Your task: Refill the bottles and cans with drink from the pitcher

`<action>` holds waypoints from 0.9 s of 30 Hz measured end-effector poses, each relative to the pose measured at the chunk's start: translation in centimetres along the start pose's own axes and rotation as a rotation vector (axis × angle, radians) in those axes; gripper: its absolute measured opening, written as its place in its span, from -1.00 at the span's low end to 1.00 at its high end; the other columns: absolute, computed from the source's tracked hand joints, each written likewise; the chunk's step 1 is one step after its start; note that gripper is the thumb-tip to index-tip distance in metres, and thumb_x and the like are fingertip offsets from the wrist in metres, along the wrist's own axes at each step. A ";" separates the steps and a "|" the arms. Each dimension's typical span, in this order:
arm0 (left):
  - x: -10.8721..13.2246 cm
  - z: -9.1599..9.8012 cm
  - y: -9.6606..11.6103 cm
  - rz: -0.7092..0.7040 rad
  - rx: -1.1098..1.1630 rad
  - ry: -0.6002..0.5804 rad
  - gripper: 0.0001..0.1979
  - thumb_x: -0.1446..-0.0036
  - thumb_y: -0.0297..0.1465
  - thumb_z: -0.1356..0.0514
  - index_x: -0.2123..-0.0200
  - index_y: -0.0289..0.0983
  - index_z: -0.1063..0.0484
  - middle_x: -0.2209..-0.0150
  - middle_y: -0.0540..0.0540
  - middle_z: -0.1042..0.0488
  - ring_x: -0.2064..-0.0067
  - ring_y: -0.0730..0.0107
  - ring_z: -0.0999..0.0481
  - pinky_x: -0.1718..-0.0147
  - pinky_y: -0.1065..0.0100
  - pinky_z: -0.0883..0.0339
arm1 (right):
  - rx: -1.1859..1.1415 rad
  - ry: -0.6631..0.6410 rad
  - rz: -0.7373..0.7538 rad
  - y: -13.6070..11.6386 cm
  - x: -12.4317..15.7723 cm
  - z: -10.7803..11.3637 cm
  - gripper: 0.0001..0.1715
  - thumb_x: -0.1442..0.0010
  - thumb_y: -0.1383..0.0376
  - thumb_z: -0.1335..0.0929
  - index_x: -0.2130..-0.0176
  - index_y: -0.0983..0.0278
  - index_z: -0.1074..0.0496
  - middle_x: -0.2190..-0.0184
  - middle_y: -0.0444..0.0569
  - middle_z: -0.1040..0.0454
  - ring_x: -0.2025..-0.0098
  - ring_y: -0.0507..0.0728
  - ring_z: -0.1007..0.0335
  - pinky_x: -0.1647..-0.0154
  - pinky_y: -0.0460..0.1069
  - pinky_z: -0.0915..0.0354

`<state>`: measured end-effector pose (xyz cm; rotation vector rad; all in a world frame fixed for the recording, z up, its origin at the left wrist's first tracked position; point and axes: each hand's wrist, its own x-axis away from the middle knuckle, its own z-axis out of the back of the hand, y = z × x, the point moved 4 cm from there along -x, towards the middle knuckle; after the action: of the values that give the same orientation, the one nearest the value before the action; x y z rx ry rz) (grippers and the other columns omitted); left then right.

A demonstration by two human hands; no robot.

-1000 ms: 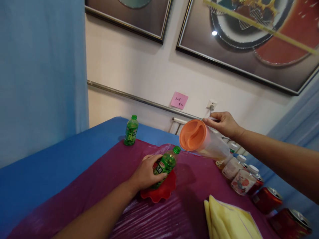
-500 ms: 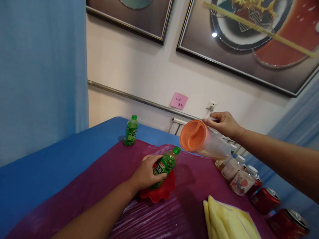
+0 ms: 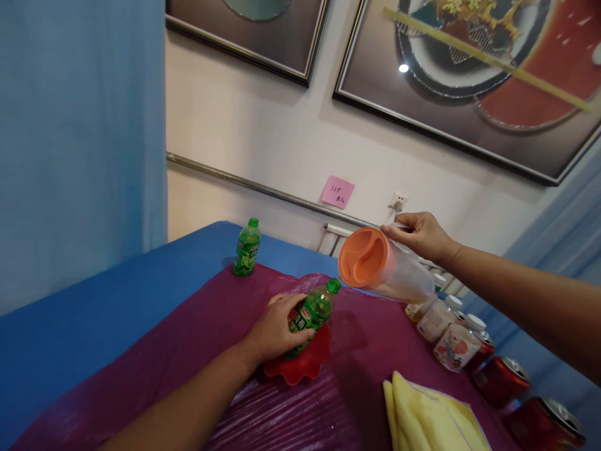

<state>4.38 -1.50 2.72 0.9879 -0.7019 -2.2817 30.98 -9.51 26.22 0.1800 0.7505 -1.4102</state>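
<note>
L hand [image 3: 275, 331] wrapped round tilted green-capped drink btl [image 3: 317, 308]; at its 2 o'clock, orange-lidded pitcher [image 3: 387, 269] gripped, tipped sideways, by R hand [image 3: 425, 237].

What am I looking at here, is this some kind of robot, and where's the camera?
There's no robot: these are a person's own bare hands, seen by one camera worn on the head, looking forward and down. The left hand grips a tilted green bottle over a wavy-edged red dish. The right hand holds a cloudy pitcher with an orange lid, tipped sideways. The purple sheet carries a folded yellow cloth, red cans and white-capped bottles. A second green bottle stands by its far edge.
</note>
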 end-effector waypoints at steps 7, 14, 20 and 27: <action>0.0 0.0 0.0 0.018 0.002 -0.004 -0.31 0.12 -0.26 -0.42 -0.14 -0.20 -0.45 -0.14 -0.16 -0.55 -0.17 -0.04 -0.46 -0.22 0.00 -0.24 | 0.019 -0.004 0.020 -0.4 -0.1 0.1 -0.37 -0.10 -0.10 -0.38 0.63 0.17 -0.02 0.63 -0.23 0.06 0.55 -0.03 0.14 0.56 -0.04 0.17; 0.0 0.0 0.2 0.002 0.002 -0.003 -0.31 0.12 -0.27 -0.41 -0.14 -0.21 -0.44 -0.13 -0.16 -0.55 -0.15 -0.02 -0.47 -0.23 0.01 -0.24 | 0.021 -0.012 0.028 -0.4 -0.1 0.1 -0.37 -0.12 -0.11 -0.38 0.63 0.18 -0.03 0.63 -0.23 0.05 0.55 -0.03 0.14 0.56 -0.04 0.16; 0.0 0.1 0.3 -0.002 0.008 0.013 -0.32 0.11 -0.26 -0.41 -0.14 -0.18 -0.45 -0.13 -0.15 -0.55 -0.15 -0.02 -0.47 -0.21 0.01 -0.26 | 0.015 -0.012 0.023 -0.3 -0.2 0.2 -0.36 -0.12 -0.10 -0.39 0.63 0.18 -0.03 0.63 -0.23 0.06 0.54 -0.03 0.15 0.55 -0.04 0.16; 0.1 0.1 0.1 0.008 -0.003 0.027 -0.31 0.10 -0.24 -0.41 -0.16 -0.19 -0.44 -0.14 -0.18 -0.54 -0.17 -0.05 -0.46 -0.22 -0.02 -0.26 | 0.016 -0.005 0.018 -0.6 -0.1 0.4 -0.35 -0.11 -0.11 -0.38 0.63 0.18 0.00 0.63 -0.23 0.08 0.53 -0.03 0.15 0.55 -0.04 0.16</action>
<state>4.25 -1.62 2.80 1.0108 -0.6900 -2.2580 30.59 -9.76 26.81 0.1949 0.7321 -1.3993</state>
